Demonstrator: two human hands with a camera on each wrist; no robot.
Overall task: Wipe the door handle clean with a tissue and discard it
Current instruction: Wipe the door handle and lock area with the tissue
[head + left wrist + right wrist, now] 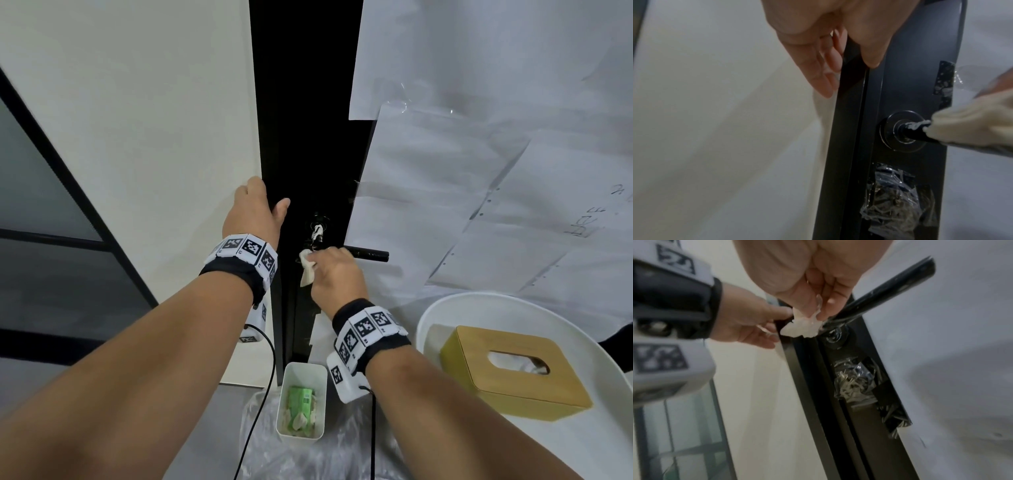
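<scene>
White bin (301, 368) with green carton (300, 401), crumpled tissues (298, 419)

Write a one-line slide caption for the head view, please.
Right hand wipes black door handle with tissue; left hand holds door edge.

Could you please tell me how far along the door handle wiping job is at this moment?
Done: a tissue is out and in the right hand. In hand: that hand presses the tissue against the black door handle near its base, while the left hand holds the door edge. Left: finishing the wipe along the bar, then dropping the tissue into the white bin below.
</scene>
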